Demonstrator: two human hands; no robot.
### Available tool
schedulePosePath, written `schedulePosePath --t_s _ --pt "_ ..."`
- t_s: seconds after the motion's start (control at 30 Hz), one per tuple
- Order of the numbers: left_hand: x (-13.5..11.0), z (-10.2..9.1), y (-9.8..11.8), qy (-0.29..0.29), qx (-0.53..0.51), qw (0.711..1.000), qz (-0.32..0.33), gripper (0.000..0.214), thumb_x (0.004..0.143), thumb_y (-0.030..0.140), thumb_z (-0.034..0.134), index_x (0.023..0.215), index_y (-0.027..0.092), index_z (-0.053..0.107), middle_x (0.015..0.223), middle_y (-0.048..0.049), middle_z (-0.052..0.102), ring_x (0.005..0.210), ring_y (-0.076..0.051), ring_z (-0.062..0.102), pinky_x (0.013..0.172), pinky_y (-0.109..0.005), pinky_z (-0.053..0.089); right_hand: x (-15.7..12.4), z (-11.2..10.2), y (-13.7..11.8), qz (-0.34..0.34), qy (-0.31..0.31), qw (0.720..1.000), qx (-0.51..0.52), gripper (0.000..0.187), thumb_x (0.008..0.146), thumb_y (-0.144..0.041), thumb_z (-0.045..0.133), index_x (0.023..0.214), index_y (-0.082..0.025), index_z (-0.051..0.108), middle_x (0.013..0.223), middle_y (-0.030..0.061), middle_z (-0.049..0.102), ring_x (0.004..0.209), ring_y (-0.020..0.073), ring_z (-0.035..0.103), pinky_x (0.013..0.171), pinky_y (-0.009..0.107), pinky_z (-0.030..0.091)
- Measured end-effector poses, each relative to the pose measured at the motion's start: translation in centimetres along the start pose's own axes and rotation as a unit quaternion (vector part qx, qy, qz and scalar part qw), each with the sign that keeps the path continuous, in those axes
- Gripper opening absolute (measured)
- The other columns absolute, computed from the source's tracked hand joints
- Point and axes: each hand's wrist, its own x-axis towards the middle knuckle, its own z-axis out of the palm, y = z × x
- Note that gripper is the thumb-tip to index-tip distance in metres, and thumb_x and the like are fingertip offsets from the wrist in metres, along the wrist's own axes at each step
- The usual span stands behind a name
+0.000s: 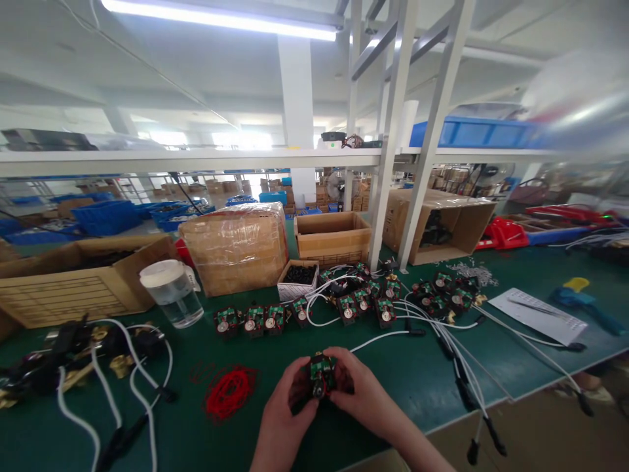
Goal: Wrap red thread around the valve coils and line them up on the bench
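Note:
Both my hands hold one small black module with a green circuit board [322, 375] just above the green table near its front edge. My left hand [287, 403] curls round its left side, thumb on the front. My right hand [361, 390] grips its right side with closed fingers. A white cable [378, 338] runs from behind the module toward the right. Beyond my hands a row of several like modules [255, 320] lies on the mat, with more of them [366, 298] tangled in white cables to the right.
A red wire bundle [230, 392] lies left of my hands. Brass-and-black parts with white cables [73, 360] fill the left. A clear plastic jug [173, 293], cardboard boxes [236, 246], a small box of black parts [297, 278] and white shelf posts [388, 164] stand behind. A white sheet [538, 314] lies right.

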Motion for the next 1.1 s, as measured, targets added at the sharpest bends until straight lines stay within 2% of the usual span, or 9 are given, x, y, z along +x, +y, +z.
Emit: schedulePosePath --t_s 0.13,0.3,0.43,0.53,0.73,0.93,1.03,1.1 --pt "0.2 0.5 -0.3 0.007 0.003 1.0 0.011 0.055 0.07 0.019 0.068 0.123 0.024 0.058 0.114 -0.0069 0.075 0.102 -0.026 0.074 0.096 -0.043 0.058 0.2 0.8 -0.2 0.013 0.016 1.0 0.01 0.064 0.065 -0.004 0.058 0.125 -0.026 0.056 0.097 -0.0017 0.061 0.078 0.0157 0.059 0.066 0.024 0.047" --pt "0.0 1.0 0.7 0.026 0.013 1.0 0.002 0.055 0.068 0.016 0.067 0.122 0.023 0.058 0.113 -0.0069 0.075 0.101 -0.026 0.074 0.094 -0.042 0.059 0.4 1.7 0.0 0.016 0.047 0.999 0.0 0.063 0.063 -0.005 0.058 0.123 -0.025 0.056 0.099 -0.0004 0.062 0.084 0.0189 0.062 0.07 0.027 0.049" --pt "-0.3 1.0 1.6 0.032 -0.002 0.999 -0.004 0.055 0.066 0.013 0.066 0.12 0.022 0.059 0.112 -0.0081 0.075 0.101 -0.027 0.074 0.092 -0.043 0.059 0.5 1.2 0.3 0.025 0.014 1.0 -0.003 0.064 0.065 -0.009 0.056 0.126 -0.024 0.054 0.097 -0.0002 0.062 0.086 0.0197 0.061 0.073 0.028 0.049" --pt "-0.5 1.2 1.6 0.037 -0.021 0.999 0.001 0.055 0.065 0.01 0.064 0.12 0.02 0.06 0.11 -0.0073 0.075 0.097 -0.025 0.074 0.089 -0.038 0.06 0.6 0.5 0.9 0.043 -0.026 0.999 0.006 0.065 0.067 -0.012 0.055 0.131 -0.024 0.051 0.095 -0.0004 0.061 0.086 0.0191 0.061 0.076 0.028 0.049" --pt "-0.3 1.6 -0.3 0.049 -0.058 0.997 0.022 0.061 0.062 0.007 0.06 0.121 0.02 0.06 0.113 -0.0073 0.074 0.097 -0.023 0.073 0.083 -0.032 0.062 0.9 0.3 2.3 0.05 -0.051 0.997 -0.011 0.065 0.069 -0.017 0.056 0.134 -0.024 0.048 0.094 0.0009 0.062 0.083 0.0203 0.061 0.074 0.029 0.049" --pt "0.3 1.6 -2.0 0.04 -0.046 0.998 0.011 0.065 0.06 0.008 0.061 0.124 0.02 0.059 0.123 -0.0101 0.07 0.1 -0.024 0.073 0.084 -0.032 0.062 1.4 1.1 3.2 0.048 -0.008 0.998 -0.035 0.064 0.064 -0.018 0.064 0.128 -0.024 0.056 0.097 0.0033 0.065 0.085 0.0222 0.064 0.075 0.029 0.052" --pt "0.5 1.4 -2.8 0.027 -0.051 0.998 0.001 0.067 0.06 0.011 0.063 0.126 0.021 0.059 0.126 -0.0102 0.069 0.103 -0.025 0.072 0.085 -0.031 0.062 1.3 0.7 3.2 0.046 -0.032 0.998 -0.013 0.063 0.065 -0.017 0.064 0.128 -0.025 0.057 0.092 0.0019 0.065 0.081 0.021 0.064 0.07 0.028 0.051" --pt "0.7 1.2 -3.5 0.016 -0.07 0.997 -0.004 0.067 0.061 0.014 0.065 0.128 0.022 0.059 0.127 -0.0108 0.068 0.105 -0.026 0.072 0.086 -0.032 0.061 1.4 -0.3 2.5 0.054 -0.067 0.996 -0.006 0.063 0.066 -0.016 0.063 0.128 -0.026 0.057 0.089 0.0008 0.065 0.077 0.0196 0.064 0.066 0.026 0.05"
